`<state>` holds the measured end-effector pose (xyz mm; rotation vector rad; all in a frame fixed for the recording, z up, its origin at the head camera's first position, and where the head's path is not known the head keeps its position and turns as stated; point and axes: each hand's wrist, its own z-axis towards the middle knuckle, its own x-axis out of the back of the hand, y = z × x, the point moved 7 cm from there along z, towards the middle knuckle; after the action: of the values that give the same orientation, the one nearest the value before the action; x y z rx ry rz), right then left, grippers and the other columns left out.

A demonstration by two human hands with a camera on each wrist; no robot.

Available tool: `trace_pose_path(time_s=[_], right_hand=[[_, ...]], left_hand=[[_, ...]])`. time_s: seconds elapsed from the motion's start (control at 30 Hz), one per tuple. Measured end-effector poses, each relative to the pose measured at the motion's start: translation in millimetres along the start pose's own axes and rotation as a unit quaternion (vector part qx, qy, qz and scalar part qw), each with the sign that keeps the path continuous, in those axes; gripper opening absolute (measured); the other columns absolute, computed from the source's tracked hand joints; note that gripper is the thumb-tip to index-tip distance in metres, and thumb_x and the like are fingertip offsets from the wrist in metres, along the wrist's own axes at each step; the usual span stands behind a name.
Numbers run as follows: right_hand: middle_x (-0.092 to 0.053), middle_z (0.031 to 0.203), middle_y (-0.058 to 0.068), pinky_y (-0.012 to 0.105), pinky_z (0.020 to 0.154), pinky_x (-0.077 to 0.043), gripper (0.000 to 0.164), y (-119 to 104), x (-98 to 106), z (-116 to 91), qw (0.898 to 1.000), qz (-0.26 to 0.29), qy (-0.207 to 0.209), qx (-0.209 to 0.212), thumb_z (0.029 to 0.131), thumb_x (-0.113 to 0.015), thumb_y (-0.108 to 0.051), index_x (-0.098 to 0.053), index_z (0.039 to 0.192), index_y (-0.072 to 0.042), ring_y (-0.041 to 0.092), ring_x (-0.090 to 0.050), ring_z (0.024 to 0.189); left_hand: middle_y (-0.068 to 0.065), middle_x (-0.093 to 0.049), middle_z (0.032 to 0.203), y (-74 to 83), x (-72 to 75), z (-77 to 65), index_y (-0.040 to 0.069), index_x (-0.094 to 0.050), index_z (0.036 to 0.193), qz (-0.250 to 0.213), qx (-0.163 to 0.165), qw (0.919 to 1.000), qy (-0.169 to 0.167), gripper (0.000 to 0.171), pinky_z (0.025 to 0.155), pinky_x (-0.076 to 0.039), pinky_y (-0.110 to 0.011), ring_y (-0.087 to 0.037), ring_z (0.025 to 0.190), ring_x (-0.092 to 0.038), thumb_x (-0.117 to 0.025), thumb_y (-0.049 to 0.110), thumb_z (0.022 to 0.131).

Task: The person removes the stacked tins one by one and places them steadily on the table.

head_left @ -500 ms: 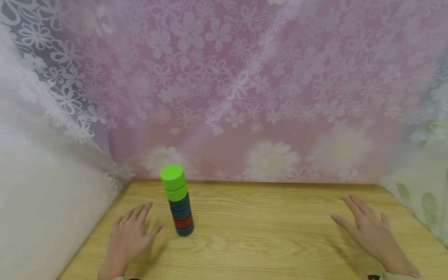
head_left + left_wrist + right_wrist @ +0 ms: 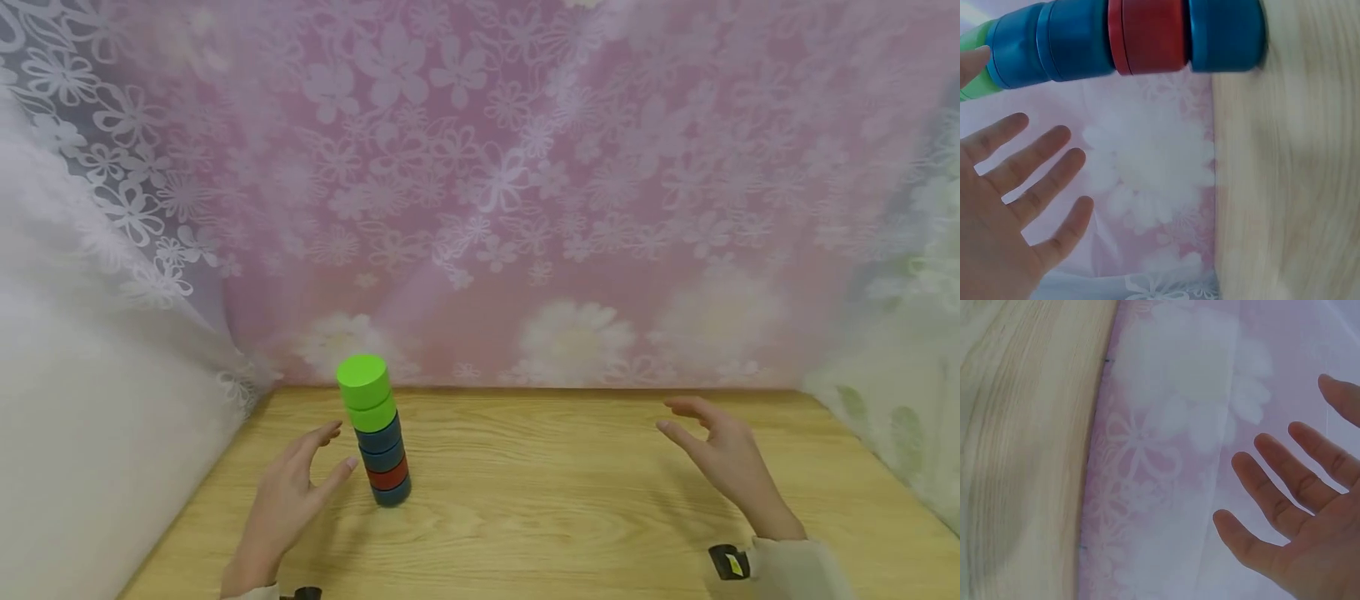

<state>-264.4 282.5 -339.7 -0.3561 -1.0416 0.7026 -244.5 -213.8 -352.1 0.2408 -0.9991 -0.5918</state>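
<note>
A tall stack of short, round pieces stands upright at the left of the wooden table (image 2: 510, 492). Its upper end is bright green (image 2: 365, 383); dark blue pieces (image 2: 381, 456) come below, with one red piece (image 2: 388, 477) just above the blue base. Thin seams like lid edges show in the left wrist view on the red piece (image 2: 1150, 37). Just left of the stack is my left hand (image 2: 288, 492), fingers spread and thumb towards the stack, holding nothing. Far to the right, over the table, my right hand (image 2: 727, 458) holds nothing, its fingers loosely bent.
A pink floral curtain (image 2: 480, 208) hangs along the table's back edge. White sheeting (image 2: 97, 392) encloses the left side, and pale leaf-patterned sheeting (image 2: 900, 375) the right. A dark band (image 2: 729, 563) sits at my right sleeve (image 2: 795, 571).
My right hand has moved left and inward, its fingers bending more. The left hand has shifted slightly right, closer to the stack. The stack still stands in place.
</note>
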Motion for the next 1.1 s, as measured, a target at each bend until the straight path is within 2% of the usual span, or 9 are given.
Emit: trace_pose_path(time_s=[0.2,0.27,0.47,0.63,0.87,1.1], right_hand=[[-0.065,0.119,0.030,0.070,0.085,-0.047,0.035,-20.1,-8.3,6.9,0.999,0.014,0.024,0.035,0.094,-0.074,-0.010,-0.065,0.124,0.006,0.049,-0.060,0.108],[-0.065,0.119,0.030,0.069,0.086,-0.047,0.035,-25.1,-11.6,8.3,0.999,0.018,0.023,0.036,0.093,-0.075,-0.009,-0.065,0.124,0.006,0.049,-0.060,0.110],[-0.065,0.120,0.029,0.069,0.088,-0.046,0.035,-38.8,-19.2,12.0,0.998,0.034,0.021,0.042,0.093,-0.075,-0.007,-0.065,0.125,0.004,0.049,-0.059,0.113],[-0.068,0.118,0.025,0.067,0.090,-0.047,0.032,-52.5,-23.2,16.9,0.995,0.059,0.040,0.071,0.091,-0.075,-0.003,-0.068,0.122,0.003,0.047,-0.060,0.113],[-0.067,0.124,0.022,0.068,0.096,-0.043,0.029,-61.4,-31.0,19.5,0.993,0.099,0.036,0.054,0.094,-0.073,-0.005,-0.069,0.123,0.000,0.046,-0.059,0.118],[-0.070,0.117,0.019,0.067,0.095,-0.044,0.026,-74.8,-41.7,26.2,0.988,0.138,0.044,0.044,0.095,-0.072,-0.004,-0.070,0.120,0.000,0.044,-0.062,0.112]], left_hand=[[-0.014,-0.065,0.129,8.7,-3.2,5.0,0.003,-0.060,0.138,-0.039,-0.014,0.9990,0.019,0.051,0.086,-0.051,-0.063,-0.036,0.112,-0.063,-0.075,0.024,0.094],[-0.015,-0.065,0.129,10.5,-5.2,6.5,0.003,-0.059,0.138,-0.065,-0.017,0.9974,0.026,0.051,0.086,-0.052,-0.061,-0.036,0.111,-0.064,-0.075,0.021,0.094],[-0.019,-0.064,0.129,10.4,-13.9,8.8,-0.001,-0.055,0.142,-0.146,0.006,0.9888,0.028,0.052,0.088,-0.051,-0.059,-0.039,0.114,-0.061,-0.073,0.016,0.096],[-0.020,-0.062,0.132,8.1,-15.8,10.0,-0.001,-0.054,0.142,-0.160,0.021,0.9860,0.042,0.052,0.089,-0.050,-0.058,-0.038,0.115,-0.060,-0.072,0.016,0.096],[-0.021,-0.060,0.134,7.5,-17.7,14.7,0.002,-0.048,0.147,-0.168,0.016,0.9841,0.054,0.059,0.090,-0.050,-0.057,-0.036,0.114,-0.060,-0.074,0.017,0.095],[-0.021,-0.061,0.130,11.8,-13.9,20.4,0.001,-0.044,0.149,-0.175,0.002,0.9822,0.069,0.070,0.088,-0.050,-0.056,-0.037,0.112,-0.061,-0.079,0.012,0.090]])
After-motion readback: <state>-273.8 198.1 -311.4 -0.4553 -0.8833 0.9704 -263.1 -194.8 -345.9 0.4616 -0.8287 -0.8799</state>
